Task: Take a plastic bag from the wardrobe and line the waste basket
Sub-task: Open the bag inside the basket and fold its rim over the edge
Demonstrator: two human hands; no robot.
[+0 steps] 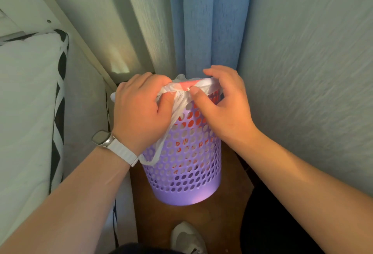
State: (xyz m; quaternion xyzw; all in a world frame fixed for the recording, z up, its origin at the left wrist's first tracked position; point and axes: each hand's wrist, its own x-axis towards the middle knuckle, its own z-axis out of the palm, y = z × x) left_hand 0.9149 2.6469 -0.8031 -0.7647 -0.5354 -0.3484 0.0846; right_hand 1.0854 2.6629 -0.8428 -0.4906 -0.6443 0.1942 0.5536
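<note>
One bag (182, 102) over one basket (187, 164) rim, between hands. Left hand (141, 110) fisted on bag. Right hand (224, 104) pinching bag at rim.

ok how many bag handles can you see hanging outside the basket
1. One handle loop of the plastic bag hangs down the front of the purple waste basket, below the left hand. Another may be hidden under the hands or behind the rim.

Both hands (141, 106) (224, 102), fingers pinched.
</note>
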